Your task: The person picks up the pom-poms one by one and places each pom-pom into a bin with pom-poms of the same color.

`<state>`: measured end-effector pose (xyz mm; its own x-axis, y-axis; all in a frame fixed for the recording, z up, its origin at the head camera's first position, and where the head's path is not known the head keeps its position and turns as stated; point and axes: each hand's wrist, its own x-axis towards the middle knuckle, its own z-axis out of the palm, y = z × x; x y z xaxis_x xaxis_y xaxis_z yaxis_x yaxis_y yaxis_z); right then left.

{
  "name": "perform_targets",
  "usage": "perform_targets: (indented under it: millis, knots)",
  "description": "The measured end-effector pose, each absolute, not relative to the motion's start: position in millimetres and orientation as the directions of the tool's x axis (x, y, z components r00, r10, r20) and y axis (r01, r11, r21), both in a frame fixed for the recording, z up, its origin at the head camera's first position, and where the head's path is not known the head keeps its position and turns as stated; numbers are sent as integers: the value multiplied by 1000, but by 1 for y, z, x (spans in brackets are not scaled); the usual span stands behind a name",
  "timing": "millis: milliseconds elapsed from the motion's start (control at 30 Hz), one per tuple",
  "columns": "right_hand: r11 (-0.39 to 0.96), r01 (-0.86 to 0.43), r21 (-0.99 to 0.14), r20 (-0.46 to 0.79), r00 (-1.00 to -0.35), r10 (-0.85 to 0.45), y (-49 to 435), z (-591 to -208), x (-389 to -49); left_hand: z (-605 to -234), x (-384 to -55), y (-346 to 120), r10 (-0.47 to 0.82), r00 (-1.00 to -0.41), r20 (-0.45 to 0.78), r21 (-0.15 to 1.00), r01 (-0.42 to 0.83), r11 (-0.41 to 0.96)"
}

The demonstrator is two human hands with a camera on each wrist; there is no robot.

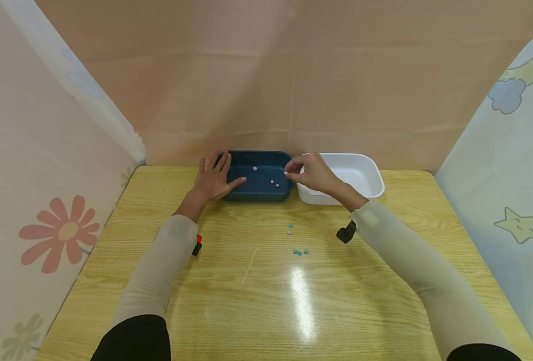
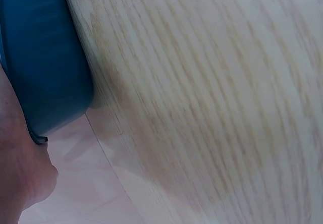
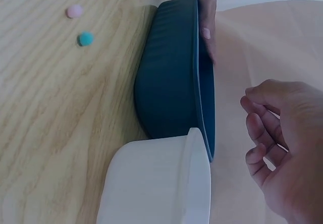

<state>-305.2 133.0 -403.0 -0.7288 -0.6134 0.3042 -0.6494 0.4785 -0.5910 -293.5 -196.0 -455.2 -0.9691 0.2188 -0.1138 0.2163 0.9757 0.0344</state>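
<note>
A brown backdrop [image 1: 293, 75] stands behind a wood-grained surface [image 1: 221, 301], which carries a streak of glare near its middle. Pale panels flank it: the left panel [image 1: 0, 165] bears flowers, the right panel [image 1: 492, 170] a star, a cloud and a yellow arc. Two light sleeves [image 1: 415, 260], dark toward the elbows, reach in over the surface.

Along the far edge stand two trays. The white tray [image 1: 374, 175] is on the right, the blue tray [image 1: 257, 197] close beside it on the left.

The left hand [image 1: 214, 180] lies spread at the blue tray's left end, fingers at the rim and thumb reaching over the inside. The right hand [image 1: 313, 173] is above the gap between the trays, its fingers bent and thumb and forefinger brought nearly together toward the blue tray's right end. A pale pink spot shows at those tips; whether it is a ball or a nail, I cannot tell.

A small black device [image 1: 346, 232] hangs at the right cuff; a black and red one [image 1: 197, 244] is at the left.

Smallest are the balls. Three pink balls [image 1: 255, 169] lie apart in the blue tray. On the surface in front, one pink ball [image 1: 289, 232] lies just beside a teal ball [image 1: 290, 225], and nearer the person three teal balls [image 1: 299, 253] form a short row.
</note>
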Motion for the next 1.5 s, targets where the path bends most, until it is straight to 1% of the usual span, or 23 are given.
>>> perform_targets:
  millis: [300, 467, 1000, 1367, 1500]
  knots:
    - [493, -633, -597, 312, -749, -584, 129, -408, -318, -455, -293, -195, 212, -970, -117, 28, 210, 977]
    - [520, -628, -579, 308, -759, -574, 126, -411, -322, -454, -292, -195, 213, -971, -111, 31, 211, 977]
    - [627, -550, -551, 212, -819, -533, 118, -407, -335, -452, -290, -194, 210, -971, -111, 35, 208, 978]
    - [665, -534, -522, 172, -829, -532, 110, -414, -346, -454, -292, -194, 211, -972, -103, 32, 209, 977]
    - [687, -538, -488, 166, -830, -533, 109, -415, -347, -454, -292, -194, 214, -972, -100, 25, 212, 977]
